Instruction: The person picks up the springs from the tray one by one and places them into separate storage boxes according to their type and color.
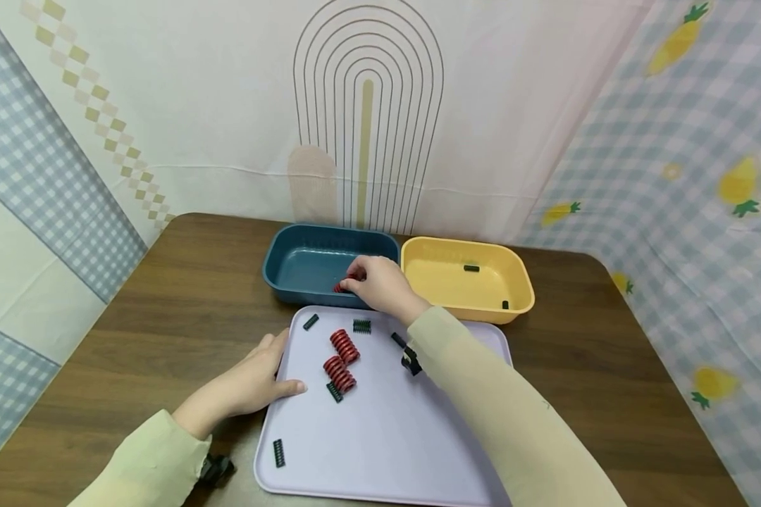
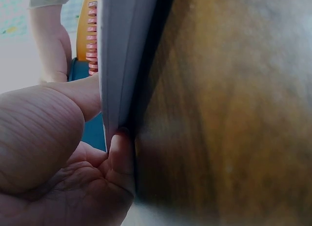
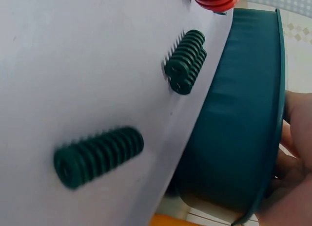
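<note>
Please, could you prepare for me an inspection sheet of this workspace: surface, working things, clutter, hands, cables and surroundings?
Surface: brown table, wood-grained; lilac tray on it.
Working things: on the tray, two red springs and several green springs; behind it, blue bin with a red spring at the fingertips, and yellow bin with two more green springs.
Clutter: nothing seen.
Left hand: holds the tray's left edge, thumb on top.
Right hand: over the blue bin, appears to pinch the red spring.
Cables: nothing seen.
Surroundings: patterned cloths behind and at both sides.
</note>
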The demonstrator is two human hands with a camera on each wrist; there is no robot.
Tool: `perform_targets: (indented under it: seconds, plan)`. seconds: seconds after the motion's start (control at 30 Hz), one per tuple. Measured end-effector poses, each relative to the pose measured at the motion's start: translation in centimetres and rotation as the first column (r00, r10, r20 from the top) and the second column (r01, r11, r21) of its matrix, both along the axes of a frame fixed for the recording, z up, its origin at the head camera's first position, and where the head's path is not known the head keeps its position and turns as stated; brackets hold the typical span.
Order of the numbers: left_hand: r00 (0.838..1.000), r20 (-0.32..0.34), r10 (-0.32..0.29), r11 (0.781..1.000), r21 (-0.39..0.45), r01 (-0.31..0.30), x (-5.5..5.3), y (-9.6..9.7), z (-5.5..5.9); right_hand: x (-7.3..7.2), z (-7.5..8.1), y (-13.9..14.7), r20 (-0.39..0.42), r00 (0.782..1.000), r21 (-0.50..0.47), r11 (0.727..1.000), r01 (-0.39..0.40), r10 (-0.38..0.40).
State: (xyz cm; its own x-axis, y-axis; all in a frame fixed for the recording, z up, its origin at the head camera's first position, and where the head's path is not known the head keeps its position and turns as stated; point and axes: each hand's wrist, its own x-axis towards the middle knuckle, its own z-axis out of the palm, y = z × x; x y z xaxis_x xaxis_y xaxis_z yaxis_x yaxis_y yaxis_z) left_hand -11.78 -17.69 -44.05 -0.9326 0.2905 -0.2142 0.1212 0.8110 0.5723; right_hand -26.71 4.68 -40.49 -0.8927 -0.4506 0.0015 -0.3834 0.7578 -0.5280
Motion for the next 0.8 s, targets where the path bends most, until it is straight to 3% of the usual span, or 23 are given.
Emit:
perform_targets:
  seconds: [0.2, 0.6, 0.8]
  plan:
    - [1.0, -0.009, 0.004, 1.0, 0.007, -0.004, -0.01, 0.22, 0.36, 0.13, 0.26, 0.09, 0.029, 0.998, -0.016, 0.999, 0.047, -0.047]
    - [1.0, 0.001, 0.008, 1.0, -0.001, -0.008, 0.29, 0.41, 0.46, 0.47, 0.22, 0.75, 0.071, 0.998, -0.009, 1.0, 0.005, -0.004]
    - [1.0, -0.001, 0.015, 1.0, -0.001, -0.015, 0.33, 0.28, 0.19, 0.51, 0.75, 0.22, 0.025, 1.0, 0.036, 0.999, 0.006, -0.007]
